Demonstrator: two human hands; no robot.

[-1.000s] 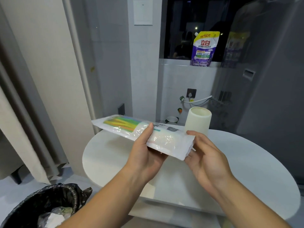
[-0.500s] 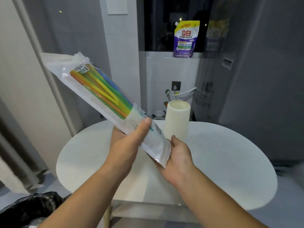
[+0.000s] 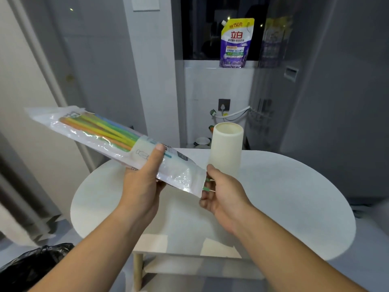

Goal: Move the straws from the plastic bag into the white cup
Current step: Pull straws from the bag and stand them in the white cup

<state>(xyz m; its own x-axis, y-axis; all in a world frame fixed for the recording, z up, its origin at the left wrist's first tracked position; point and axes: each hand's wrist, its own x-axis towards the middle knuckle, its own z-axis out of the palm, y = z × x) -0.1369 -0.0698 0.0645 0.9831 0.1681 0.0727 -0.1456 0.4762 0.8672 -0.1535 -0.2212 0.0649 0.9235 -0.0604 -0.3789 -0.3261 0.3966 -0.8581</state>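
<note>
Sitting below is the round white table [image 3: 294, 207]. Above it tilts the plastic bag [image 3: 117, 145]. The white cup [image 3: 226, 148] stands on the table. The left hand [image 3: 141, 186] grips the bag. The right hand [image 3: 225, 192] cups its low end; I cannot tell if it holds on. Straws [image 3: 101, 128] lie inside, tips poking out.

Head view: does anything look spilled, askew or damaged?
Nothing spilled or damaged. The left hand grips the plastic bag tilted, low end by the right hand, where green straw tips poke from its mouth. The white cup stands upright on the table.
</note>
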